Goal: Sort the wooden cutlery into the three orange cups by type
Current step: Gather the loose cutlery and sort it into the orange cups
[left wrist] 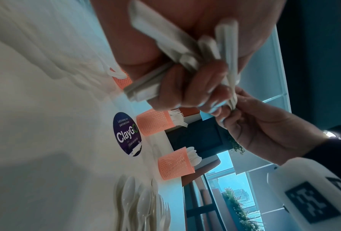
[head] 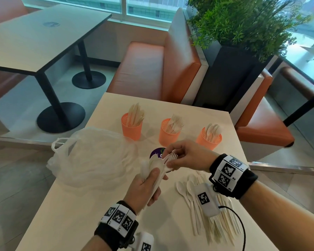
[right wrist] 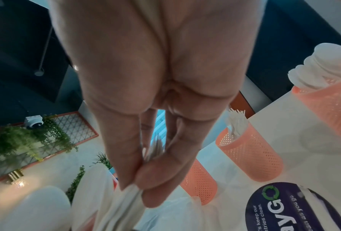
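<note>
L hand fist-wrapped round mixed cutlery bundle above table, R hand pinching fork heads in same bundle, near three orange cups.

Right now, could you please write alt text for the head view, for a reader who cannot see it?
Left hand grips a bundle of pale cutlery while the right hand pinches forks out of it, above a table with three orange cups already holding sorted pieces. A plastic bag lies left; loose spoons lie right.
</note>
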A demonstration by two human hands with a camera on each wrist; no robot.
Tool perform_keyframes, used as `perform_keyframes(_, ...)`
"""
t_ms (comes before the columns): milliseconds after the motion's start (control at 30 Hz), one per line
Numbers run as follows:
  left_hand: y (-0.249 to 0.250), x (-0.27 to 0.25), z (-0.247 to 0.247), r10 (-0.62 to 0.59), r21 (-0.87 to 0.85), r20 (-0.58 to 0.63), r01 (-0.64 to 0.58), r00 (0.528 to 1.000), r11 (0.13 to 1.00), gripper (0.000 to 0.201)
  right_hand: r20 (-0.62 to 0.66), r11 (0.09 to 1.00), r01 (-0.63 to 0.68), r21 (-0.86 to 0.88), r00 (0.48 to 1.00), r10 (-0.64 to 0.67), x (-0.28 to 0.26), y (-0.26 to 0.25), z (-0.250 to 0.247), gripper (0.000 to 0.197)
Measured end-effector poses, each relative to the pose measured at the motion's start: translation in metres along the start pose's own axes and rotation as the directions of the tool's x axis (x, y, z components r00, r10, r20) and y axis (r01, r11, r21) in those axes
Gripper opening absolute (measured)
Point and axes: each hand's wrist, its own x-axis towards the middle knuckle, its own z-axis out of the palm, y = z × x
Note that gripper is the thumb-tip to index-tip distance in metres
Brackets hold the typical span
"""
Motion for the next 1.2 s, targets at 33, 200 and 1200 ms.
perform_keyframes(33, -0.001, 0.001, 0.0, 0.001, 0.009, -0.001, -0.001, 1.0, 1.0, 0.042, 0.002, 1.0, -0.008, 0.026, 1.0, 0.007, 0.0, 0.001, 0.001, 0.025)
perform_keyframes(200, -0.004, 0.011, 0.0, -0.006, 0.003, -0.045, 0.006, 0.999, 1.0, 0.056, -0.024, 0.994, -0.056, 0.093, 0.998, 0.059, 0.0, 0.008, -0.004, 0.058)
perform_keyframes(1200, -0.009, 0.054, -0.015, 0.099, 0.15, -0.25, -0.063, 0.963, 0.987, 0.042, -0.617, 0.99, -0.094, -0.107, 0.787, 0.008, 0.116, 0.051, -0.101, 0.023)
